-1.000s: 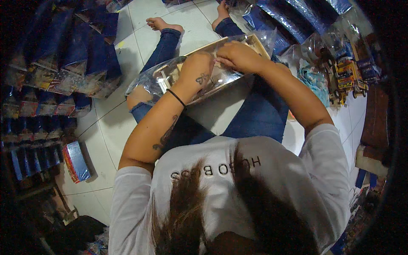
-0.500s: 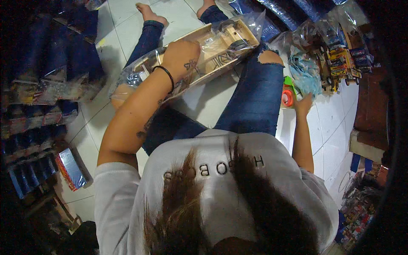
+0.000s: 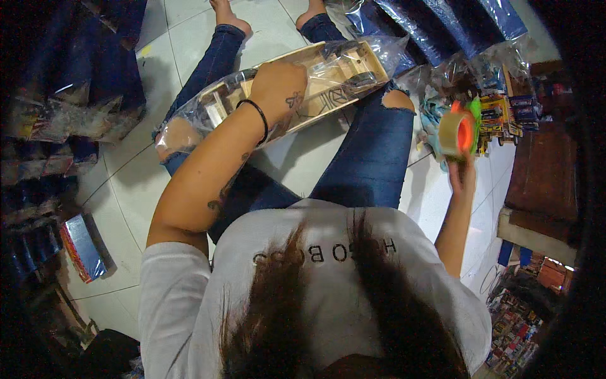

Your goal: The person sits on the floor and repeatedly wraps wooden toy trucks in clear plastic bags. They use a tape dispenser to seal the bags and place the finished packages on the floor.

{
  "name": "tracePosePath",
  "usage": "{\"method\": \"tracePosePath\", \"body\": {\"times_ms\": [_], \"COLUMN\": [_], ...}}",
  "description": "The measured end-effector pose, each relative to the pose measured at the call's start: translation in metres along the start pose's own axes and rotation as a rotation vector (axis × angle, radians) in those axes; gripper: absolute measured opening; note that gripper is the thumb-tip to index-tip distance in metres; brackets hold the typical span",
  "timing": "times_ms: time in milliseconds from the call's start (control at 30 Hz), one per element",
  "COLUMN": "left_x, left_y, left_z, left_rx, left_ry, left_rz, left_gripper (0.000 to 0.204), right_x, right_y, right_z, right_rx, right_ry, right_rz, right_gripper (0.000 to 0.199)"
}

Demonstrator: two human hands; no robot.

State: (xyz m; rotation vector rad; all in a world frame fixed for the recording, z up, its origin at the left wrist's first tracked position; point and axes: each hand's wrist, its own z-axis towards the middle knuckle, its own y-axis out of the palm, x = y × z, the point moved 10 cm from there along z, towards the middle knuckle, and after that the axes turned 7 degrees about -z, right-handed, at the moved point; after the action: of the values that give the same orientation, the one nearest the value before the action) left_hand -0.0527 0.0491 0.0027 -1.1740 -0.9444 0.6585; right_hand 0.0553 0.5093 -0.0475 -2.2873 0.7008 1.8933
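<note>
Across my knees lies a long, light-wood toy-like piece with box sides, black painted lines and a dark wheel near its right end. It is inside a clear plastic bag. My left hand is closed on the bag over the middle of the wood; its fingertips are hidden. On the right, my right hand grips a tape dispenser, blurred by motion, with a green frame and orange hub. A roll of tan packing tape sits on it, raised off the floor.
Blue plastic-wrapped packages lie at the far right, with small yellow toy vehicles and a light blue cloth nearer. More wrapped goods line the left side. A red-and-silver box lies on the tiled floor.
My right hand has lifted the tape dispenser from beside my right knee, moving it up and slightly right. My left hand stays on the bagged wooden piece, which has shifted little.
</note>
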Motion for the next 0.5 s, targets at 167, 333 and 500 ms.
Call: {"method": "tracePosePath", "body": {"times_ms": [167, 333, 500], "left_x": [-0.005, -0.008, -0.014], "left_y": [-0.001, 0.004, 0.0], "left_z": [-0.003, 0.0, 0.001], "left_rx": [0.062, 0.031, 0.098], "left_ry": [-0.022, -0.035, -0.065], "left_rz": [-0.046, -0.103, -0.168], "left_gripper": [0.022, 0.023, 0.02], "right_x": [-0.114, -0.07, -0.03], "right_y": [0.258, 0.463, 0.5], "right_z": [0.002, 0.004, 0.027], "right_rx": [-0.376, -0.506, -0.688], "right_ry": [-0.614, -0.795, -0.594], "right_rz": [-0.593, -1.29, -1.622], "right_gripper": [0.059, 0.046, 0.035]}}
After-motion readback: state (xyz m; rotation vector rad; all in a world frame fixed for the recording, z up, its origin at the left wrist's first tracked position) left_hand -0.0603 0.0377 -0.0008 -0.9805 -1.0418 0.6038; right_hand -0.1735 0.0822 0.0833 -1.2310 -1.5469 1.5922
